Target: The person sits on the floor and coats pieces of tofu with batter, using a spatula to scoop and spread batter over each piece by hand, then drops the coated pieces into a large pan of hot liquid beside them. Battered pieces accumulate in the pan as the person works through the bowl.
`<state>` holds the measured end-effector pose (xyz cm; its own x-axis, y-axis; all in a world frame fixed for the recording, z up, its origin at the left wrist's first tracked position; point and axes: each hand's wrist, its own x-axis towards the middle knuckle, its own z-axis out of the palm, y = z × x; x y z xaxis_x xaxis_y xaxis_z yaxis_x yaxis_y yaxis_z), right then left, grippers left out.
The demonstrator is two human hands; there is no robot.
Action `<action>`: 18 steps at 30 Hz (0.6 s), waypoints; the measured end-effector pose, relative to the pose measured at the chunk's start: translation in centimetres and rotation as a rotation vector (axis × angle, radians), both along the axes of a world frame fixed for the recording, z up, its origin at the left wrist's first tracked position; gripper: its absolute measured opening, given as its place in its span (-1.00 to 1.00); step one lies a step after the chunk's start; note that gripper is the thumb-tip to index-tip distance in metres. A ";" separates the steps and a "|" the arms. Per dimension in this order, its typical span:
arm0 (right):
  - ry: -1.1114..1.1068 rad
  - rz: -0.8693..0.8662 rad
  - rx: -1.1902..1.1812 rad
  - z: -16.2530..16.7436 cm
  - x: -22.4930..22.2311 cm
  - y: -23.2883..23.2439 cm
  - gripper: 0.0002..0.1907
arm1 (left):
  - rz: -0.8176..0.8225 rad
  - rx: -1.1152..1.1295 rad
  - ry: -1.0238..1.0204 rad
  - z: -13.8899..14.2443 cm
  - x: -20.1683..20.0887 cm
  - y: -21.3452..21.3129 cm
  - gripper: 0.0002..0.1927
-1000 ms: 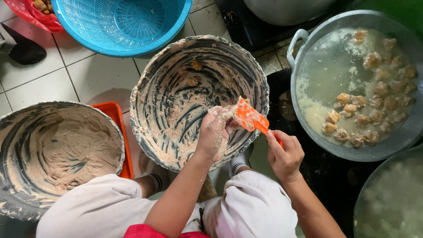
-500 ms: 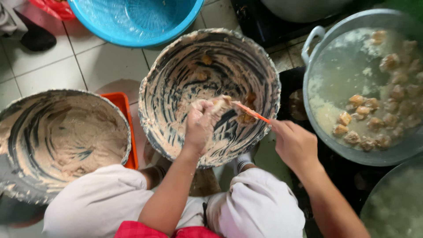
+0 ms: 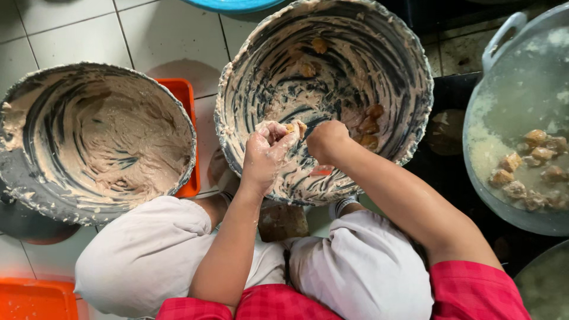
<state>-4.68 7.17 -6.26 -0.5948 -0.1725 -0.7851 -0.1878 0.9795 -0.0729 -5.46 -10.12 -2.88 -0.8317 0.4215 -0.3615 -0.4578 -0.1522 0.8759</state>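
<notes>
Two paste-smeared basins sit on the tiled floor (image 3: 71,35), one (image 3: 89,142) at the left, the other (image 3: 326,95) in the middle. At the right edge a grey pot (image 3: 504,195) of cloudy water holds brown lumps (image 3: 533,166). Over the middle basin's near rim the left hand (image 3: 267,154), coated in paste, is clenched around a lump of paste (image 3: 294,128). The right hand (image 3: 326,139), touching it, is closed; an orange tool (image 3: 321,172) shows just below it
</notes>
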 end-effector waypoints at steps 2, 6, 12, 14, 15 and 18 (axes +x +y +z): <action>-0.075 0.035 -0.024 0.4 0.0 0.3 -0.80 | 0.024 0.010 0.000 -0.3 -0.1 -0.4 -0.87; -0.154 -0.064 -0.203 2.0 -0.6 3.7 -0.76 | 0.032 0.021 0.019 -0.6 -0.6 -0.9 -0.87; -0.071 -0.160 -0.223 3.3 -1.6 2.5 -0.78 | 0.068 0.087 -0.046 -0.1 -1.0 -1.0 -0.88; -0.010 -0.063 -0.159 3.5 -1.8 0.1 -0.79 | 0.051 0.055 0.004 0.2 -1.0 -1.1 -0.88; 0.006 0.013 -0.160 3.7 -2.0 -1.0 -0.79 | 0.045 0.037 0.030 0.3 -1.0 -1.1 -0.88; -0.026 0.032 -0.241 4.9 -2.1 -1.5 -0.72 | 0.056 0.044 0.042 0.7 -1.1 -1.7 -0.89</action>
